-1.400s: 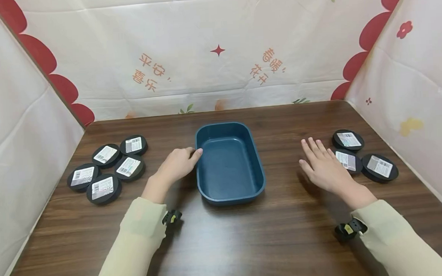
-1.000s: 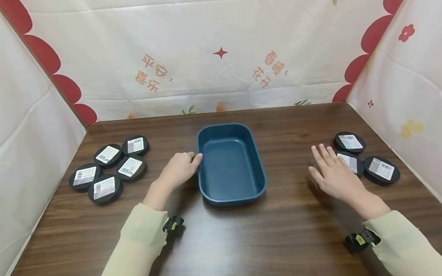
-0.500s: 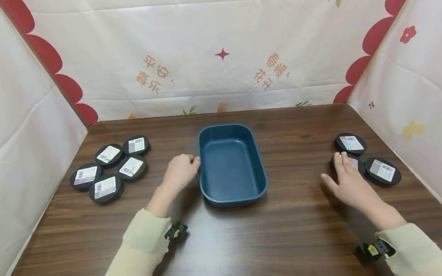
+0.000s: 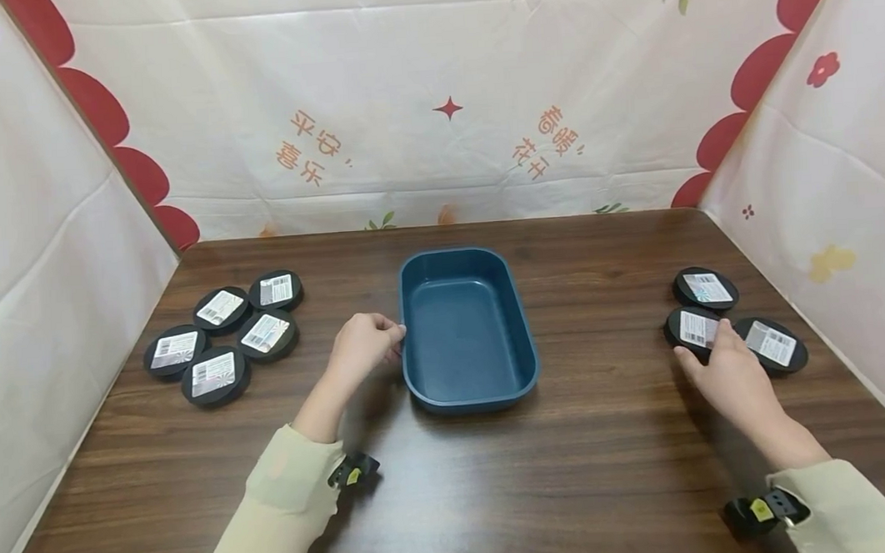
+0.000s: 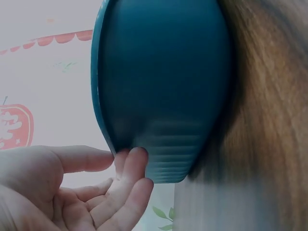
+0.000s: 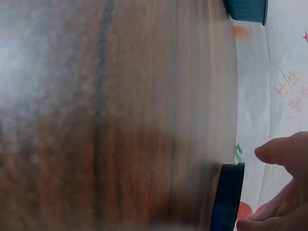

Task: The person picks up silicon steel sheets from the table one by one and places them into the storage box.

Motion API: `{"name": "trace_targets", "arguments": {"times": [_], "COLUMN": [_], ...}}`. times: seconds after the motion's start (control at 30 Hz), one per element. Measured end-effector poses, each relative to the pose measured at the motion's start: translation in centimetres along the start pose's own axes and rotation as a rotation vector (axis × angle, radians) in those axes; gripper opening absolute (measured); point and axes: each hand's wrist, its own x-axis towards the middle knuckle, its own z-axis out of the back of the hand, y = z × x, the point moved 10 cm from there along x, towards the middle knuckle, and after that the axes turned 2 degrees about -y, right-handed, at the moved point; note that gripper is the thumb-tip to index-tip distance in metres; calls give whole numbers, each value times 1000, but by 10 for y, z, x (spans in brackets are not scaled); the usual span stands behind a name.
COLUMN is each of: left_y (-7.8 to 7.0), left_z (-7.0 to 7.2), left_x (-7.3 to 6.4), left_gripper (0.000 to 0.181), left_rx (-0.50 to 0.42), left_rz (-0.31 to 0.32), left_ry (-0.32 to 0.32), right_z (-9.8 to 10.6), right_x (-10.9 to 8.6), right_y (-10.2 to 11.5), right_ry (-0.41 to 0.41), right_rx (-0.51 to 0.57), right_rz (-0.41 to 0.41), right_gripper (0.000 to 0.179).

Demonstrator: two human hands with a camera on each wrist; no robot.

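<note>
The left hand [image 4: 364,347] holds the left rim of a deep blue rectangular tray [image 4: 468,334] at the table's middle. In the left wrist view its thumb meets the tray's rim [image 5: 97,82] and the fingertips lie under it against the ribbed outer wall. The right hand [image 4: 737,382] hovers at a group of black round discs with white barcode labels. Its thumb is beside the nearest-left disc [image 4: 693,330], and its fingers are between that one and the right disc [image 4: 772,344]. In the right wrist view thumb and fingers are apart, near a disc's edge [image 6: 228,199].
A third disc [image 4: 704,288] lies behind those two. Several matching discs [image 4: 215,376] lie clustered on the left of the brown wooden table [image 4: 499,491]. Printed white cloth [image 4: 371,55] encloses the back and sides. Each wrist wears a small black camera.
The right hand has moved right and nearer the wearer, its spread fingers drawing together and bending down over the discs. The left hand stays at the tray's rim. The view has shifted slightly.
</note>
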Motion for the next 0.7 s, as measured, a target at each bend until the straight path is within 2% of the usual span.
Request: {"name": "trace_targets", "arguments": {"times": [0.33, 0.57, 0.7], "left_y": [3, 6, 8], "left_z": [-9, -14, -17], "left_x": [-1, 1, 2], "left_gripper": [21, 21, 23], "left_rx": [-225, -321, -346], "left_rz": [22, 31, 43], "left_ry": [82, 135, 164], "right_z": [4, 3, 5], "right_x": [5, 8, 11], "right_y": [-9, -17, -20], "right_ry": [-9, -1, 8], "right_rx": [11, 26, 19], "right_rz": [-48, -94, -111], "right_gripper": [78, 83, 86]}}
